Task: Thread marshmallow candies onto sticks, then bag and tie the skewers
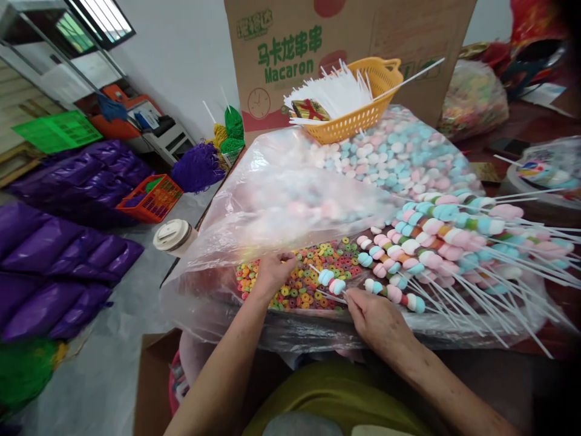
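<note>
My right hand (379, 320) is closed around a thin white stick carrying a few blue, white and pink marshmallows (332, 282), its bare tip pointing up and left. Over a spread of coloured cereal rings (313, 293), my left hand (271, 275) has its thumb and fingertips together; what is between them is too small to make out. Just right of the held stick lies a finished marshmallow skewer (394, 293). Beyond it is a large pile of marshmallow skewers (447, 239), their white sticks pointing right and toward me.
Clear plastic film (272, 194) covers part of the loose marshmallows (394, 154). A yellow basket (358, 121) of white sticks stands before a cardboard box (290, 36). A lidded paper cup (175, 236) is at the left table edge; purple bags (59, 266) lie on the floor.
</note>
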{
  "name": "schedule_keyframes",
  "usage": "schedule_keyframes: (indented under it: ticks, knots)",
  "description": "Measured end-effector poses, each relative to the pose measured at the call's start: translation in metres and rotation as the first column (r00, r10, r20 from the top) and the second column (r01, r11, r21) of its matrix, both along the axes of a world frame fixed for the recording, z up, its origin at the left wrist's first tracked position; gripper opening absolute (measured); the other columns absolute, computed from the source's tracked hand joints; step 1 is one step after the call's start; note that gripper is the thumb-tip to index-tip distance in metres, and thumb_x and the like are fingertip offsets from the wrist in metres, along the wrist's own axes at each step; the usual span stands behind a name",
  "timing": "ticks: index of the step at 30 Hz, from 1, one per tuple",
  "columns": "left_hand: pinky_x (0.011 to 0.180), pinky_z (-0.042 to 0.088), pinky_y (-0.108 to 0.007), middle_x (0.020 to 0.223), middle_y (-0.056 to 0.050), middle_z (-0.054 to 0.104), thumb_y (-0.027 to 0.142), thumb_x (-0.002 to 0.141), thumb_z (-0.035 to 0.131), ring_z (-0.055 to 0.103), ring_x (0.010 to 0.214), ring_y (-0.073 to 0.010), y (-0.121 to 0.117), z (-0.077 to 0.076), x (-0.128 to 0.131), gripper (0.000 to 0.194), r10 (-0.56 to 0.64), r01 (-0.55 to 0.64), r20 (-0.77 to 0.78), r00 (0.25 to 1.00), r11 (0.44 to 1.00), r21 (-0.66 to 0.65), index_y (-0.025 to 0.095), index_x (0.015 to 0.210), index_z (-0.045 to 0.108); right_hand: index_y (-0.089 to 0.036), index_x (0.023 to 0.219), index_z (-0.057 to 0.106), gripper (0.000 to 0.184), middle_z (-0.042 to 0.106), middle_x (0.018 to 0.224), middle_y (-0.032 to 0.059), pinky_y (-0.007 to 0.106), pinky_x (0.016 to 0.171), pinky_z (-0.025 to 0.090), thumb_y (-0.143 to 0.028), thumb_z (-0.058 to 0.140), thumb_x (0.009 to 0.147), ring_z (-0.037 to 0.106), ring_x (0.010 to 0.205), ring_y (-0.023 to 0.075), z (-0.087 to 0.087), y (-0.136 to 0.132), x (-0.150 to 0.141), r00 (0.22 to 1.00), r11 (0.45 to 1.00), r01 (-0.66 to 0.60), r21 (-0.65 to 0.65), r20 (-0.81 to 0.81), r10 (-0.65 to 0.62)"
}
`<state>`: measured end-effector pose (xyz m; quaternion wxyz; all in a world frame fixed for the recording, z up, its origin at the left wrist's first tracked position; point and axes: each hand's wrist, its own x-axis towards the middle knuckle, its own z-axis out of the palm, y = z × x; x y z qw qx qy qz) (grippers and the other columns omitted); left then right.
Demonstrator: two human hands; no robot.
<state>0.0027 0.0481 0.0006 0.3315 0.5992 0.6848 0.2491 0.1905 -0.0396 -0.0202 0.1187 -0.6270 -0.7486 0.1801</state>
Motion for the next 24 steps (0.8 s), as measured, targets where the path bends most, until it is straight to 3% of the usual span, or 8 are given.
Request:
schedule_keyframes:
  ticks: [2, 5, 9, 11, 14, 17, 20, 24]
  knots:
    - [0.042, 0.038, -0.020, 0.048, 0.003, 0.056, 0.033, 0.065, 0.062, 0.050, 0.042, -0.0101, -0.013, 0.000, 0.002, 0.017, 0.077, -0.066, 0.273, 0.959, 0.997, -0.049, 0.016, 0.067, 0.062, -0.018, 0.072, 0.054, 0.029, 0.062, 0.069, 0.0040, 0.026, 0.056, 0.026, -0.023, 0.031, 0.089, 0.056, 0.064, 0.0151, 0.002, -0.001, -0.002, 1.000, 1.000, -0.012, -0.006, 0.007, 0.012]
    - [0.046, 0.046, -0.022, 0.056, 0.001, 0.061, 0.033, 0.059, 0.068, 0.057, 0.048, -0.0110, -0.033, 0.000, 0.009, 0.024, 0.227, -0.172, 0.614, 0.756, 0.974, -0.149, 0.014, 0.071, 0.060, -0.018, 0.077, 0.056, 0.028, 0.064, 0.073, 0.0046, 0.027, 0.057, 0.026, -0.023, 0.031, 0.089, 0.057, 0.068, 0.0160, 0.006, 0.000, -0.009, 0.999, 0.999, -0.022, -0.039, 0.024, 0.023]
    - [0.055, 0.051, -0.024, 0.058, 0.001, 0.062, 0.027, 0.059, 0.068, 0.060, 0.053, -0.0110, -0.045, -0.008, 0.015, 0.021, 0.301, -0.264, 0.679, 0.670, 0.951, -0.162, 0.013, 0.072, 0.059, -0.017, 0.084, 0.057, 0.025, 0.066, 0.078, 0.0054, 0.027, 0.055, 0.025, -0.020, 0.033, 0.089, 0.059, 0.070, 0.0166, 0.012, -0.004, -0.015, 0.997, 0.991, -0.053, -0.121, 0.046, 0.059]
    - [0.056, 0.051, -0.025, 0.059, 0.001, 0.063, 0.027, 0.060, 0.066, 0.060, 0.055, -0.0115, -0.049, -0.014, 0.015, 0.021, 0.295, -0.271, 0.672, 0.679, 0.952, -0.143, 0.013, 0.074, 0.059, -0.017, 0.083, 0.058, 0.025, 0.066, 0.078, 0.0060, 0.027, 0.055, 0.025, -0.018, 0.033, 0.089, 0.059, 0.071, 0.0168, 0.015, -0.007, -0.016, 0.995, 0.985, -0.058, -0.164, 0.068, 0.070]
    - [0.061, 0.051, -0.025, 0.065, 0.000, 0.064, 0.026, 0.064, 0.063, 0.061, 0.060, -0.0118, -0.053, -0.022, 0.015, 0.018, 0.234, -0.253, 0.607, 0.760, 0.966, -0.056, 0.014, 0.078, 0.060, -0.017, 0.082, 0.058, 0.025, 0.066, 0.078, 0.0066, 0.027, 0.055, 0.026, -0.016, 0.034, 0.088, 0.060, 0.071, 0.0172, 0.017, -0.012, -0.015, 0.994, 0.978, -0.029, -0.208, 0.102, 0.051]
    - [0.061, 0.049, -0.023, 0.067, 0.000, 0.064, 0.025, 0.067, 0.061, 0.060, 0.061, -0.0110, -0.057, -0.026, 0.013, 0.015, 0.197, -0.238, 0.518, 0.832, 0.971, 0.013, 0.014, 0.077, 0.061, -0.017, 0.084, 0.058, 0.023, 0.066, 0.080, 0.0065, 0.028, 0.055, 0.027, -0.015, 0.035, 0.087, 0.061, 0.071, 0.0182, 0.016, -0.014, -0.016, 0.993, 0.980, -0.035, -0.197, 0.101, 0.056]
    - [0.055, 0.047, -0.022, 0.062, 0.001, 0.062, 0.027, 0.069, 0.060, 0.056, 0.053, -0.0101, -0.058, -0.028, 0.009, 0.015, 0.182, -0.214, 0.487, 0.854, 0.977, 0.011, 0.014, 0.077, 0.060, -0.017, 0.087, 0.059, 0.023, 0.066, 0.079, 0.0065, 0.028, 0.055, 0.027, -0.015, 0.036, 0.087, 0.061, 0.070, 0.0192, 0.014, -0.016, -0.018, 0.993, 0.983, -0.069, -0.171, 0.084, 0.084]
    - [0.057, 0.046, -0.022, 0.066, 0.000, 0.063, 0.023, 0.075, 0.053, 0.058, 0.058, -0.0109, -0.064, -0.027, 0.000, 0.013, -0.037, -0.023, 0.290, 0.956, 0.980, 0.200, 0.015, 0.079, 0.062, -0.017, 0.085, 0.059, 0.023, 0.066, 0.076, 0.0074, 0.028, 0.055, 0.028, -0.016, 0.036, 0.086, 0.061, 0.067, 0.0191, 0.008, -0.016, -0.021, 0.992, 0.985, -0.094, -0.144, 0.068, 0.105]
